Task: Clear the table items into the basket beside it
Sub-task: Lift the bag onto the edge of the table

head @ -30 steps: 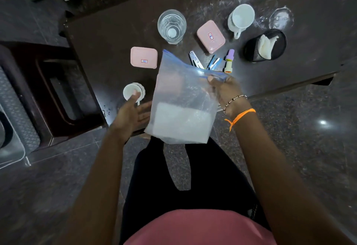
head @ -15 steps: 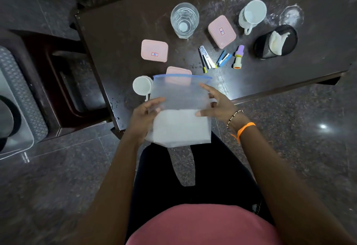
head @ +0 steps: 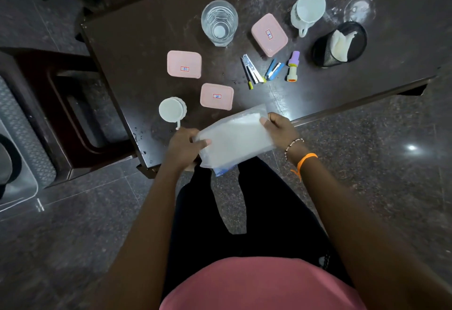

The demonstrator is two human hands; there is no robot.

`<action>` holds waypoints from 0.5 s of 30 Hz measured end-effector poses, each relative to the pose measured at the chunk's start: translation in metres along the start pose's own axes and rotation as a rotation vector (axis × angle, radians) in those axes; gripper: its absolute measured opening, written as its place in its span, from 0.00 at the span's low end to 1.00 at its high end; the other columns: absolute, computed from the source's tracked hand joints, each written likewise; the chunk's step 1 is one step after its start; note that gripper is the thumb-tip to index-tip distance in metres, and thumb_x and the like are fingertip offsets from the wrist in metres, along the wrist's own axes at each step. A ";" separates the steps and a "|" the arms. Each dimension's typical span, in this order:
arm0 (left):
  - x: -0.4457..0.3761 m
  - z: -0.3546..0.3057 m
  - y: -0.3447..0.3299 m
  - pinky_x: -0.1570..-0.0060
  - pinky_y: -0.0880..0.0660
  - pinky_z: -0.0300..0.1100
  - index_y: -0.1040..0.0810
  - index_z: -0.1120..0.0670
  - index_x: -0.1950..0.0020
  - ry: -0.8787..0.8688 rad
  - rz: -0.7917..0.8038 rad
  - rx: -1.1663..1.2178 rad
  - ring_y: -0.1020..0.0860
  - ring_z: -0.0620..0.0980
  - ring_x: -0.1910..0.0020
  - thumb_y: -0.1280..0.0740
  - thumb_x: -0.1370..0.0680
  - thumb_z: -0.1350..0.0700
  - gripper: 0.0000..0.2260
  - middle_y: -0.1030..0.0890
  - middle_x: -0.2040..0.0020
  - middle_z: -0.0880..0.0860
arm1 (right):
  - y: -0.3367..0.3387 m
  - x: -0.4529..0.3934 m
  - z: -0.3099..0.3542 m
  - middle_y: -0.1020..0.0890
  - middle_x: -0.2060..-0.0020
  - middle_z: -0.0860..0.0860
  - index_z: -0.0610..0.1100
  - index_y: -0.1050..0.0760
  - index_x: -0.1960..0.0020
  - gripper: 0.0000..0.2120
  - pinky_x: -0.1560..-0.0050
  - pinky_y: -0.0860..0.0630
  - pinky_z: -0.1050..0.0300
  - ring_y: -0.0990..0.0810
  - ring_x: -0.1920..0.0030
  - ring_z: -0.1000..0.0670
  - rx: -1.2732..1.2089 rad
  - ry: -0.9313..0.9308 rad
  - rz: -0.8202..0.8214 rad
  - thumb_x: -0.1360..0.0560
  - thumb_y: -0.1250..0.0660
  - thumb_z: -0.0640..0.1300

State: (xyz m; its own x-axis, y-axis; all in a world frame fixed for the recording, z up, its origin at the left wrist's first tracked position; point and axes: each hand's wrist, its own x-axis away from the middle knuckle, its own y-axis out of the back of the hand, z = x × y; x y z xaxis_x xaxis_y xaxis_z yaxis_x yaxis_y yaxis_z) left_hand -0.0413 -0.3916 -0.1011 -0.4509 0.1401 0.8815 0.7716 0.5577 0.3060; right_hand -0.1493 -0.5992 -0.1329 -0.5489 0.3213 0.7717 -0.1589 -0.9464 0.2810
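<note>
I hold the plastic bag (head: 236, 138) at the near edge of the table (head: 137, 40), folded over with white stuff inside. Its long axis runs slantwise — from low at my left up toward the far right. My left hand (head: 183, 147) pinches the near-left end, thumb on top; my right hand (head: 278, 127) grips the far-right corner. The blue zip edge pokes out underneath, toward me

Dark speckled stone floor (head: 73, 248) w/ a light glare; dark wood chair (head: 61, 114) at left.
</note>
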 end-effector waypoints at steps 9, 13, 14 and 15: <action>-0.011 -0.036 -0.053 0.43 0.30 0.46 0.31 0.54 0.40 -0.028 -0.078 -0.147 0.23 0.53 0.47 0.35 0.24 0.57 0.13 0.22 0.55 0.50 | 0.042 -0.046 -0.039 0.21 0.57 0.40 0.39 0.24 0.54 0.17 0.61 0.35 0.61 0.26 0.59 0.46 0.074 0.007 -0.349 0.30 0.47 0.25; -0.010 -0.049 -0.063 0.47 0.28 0.43 0.25 0.52 0.48 -0.083 0.044 -0.167 0.21 0.53 0.50 0.36 0.24 0.56 0.06 0.21 0.53 0.50 | 0.057 -0.080 -0.045 0.23 0.41 0.40 0.37 0.22 0.45 0.23 0.41 0.27 0.53 0.25 0.42 0.41 0.240 -0.021 -0.196 0.30 0.47 0.24; -0.010 -0.052 -0.065 0.47 0.28 0.43 0.25 0.51 0.48 -0.090 0.064 -0.156 0.21 0.53 0.50 0.36 0.24 0.56 0.05 0.21 0.53 0.51 | 0.059 -0.085 -0.042 0.25 0.38 0.39 0.37 0.22 0.42 0.24 0.39 0.26 0.52 0.26 0.38 0.40 0.226 -0.014 -0.165 0.31 0.47 0.23; -0.011 -0.056 -0.067 0.46 0.27 0.44 0.24 0.51 0.49 -0.093 0.078 -0.146 0.21 0.52 0.50 0.36 0.24 0.56 0.05 0.21 0.52 0.51 | 0.060 -0.090 -0.041 0.26 0.37 0.38 0.38 0.23 0.41 0.25 0.40 0.25 0.54 0.27 0.37 0.39 0.202 -0.019 -0.133 0.30 0.47 0.23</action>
State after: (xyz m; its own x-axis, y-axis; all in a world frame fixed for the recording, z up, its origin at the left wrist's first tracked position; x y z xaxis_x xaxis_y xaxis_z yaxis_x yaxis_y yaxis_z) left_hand -0.0626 -0.4762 -0.1110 -0.4216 0.2571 0.8696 0.8597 0.4183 0.2931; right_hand -0.1432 -0.6865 -0.2090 -0.5186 0.4451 0.7300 -0.0604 -0.8707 0.4880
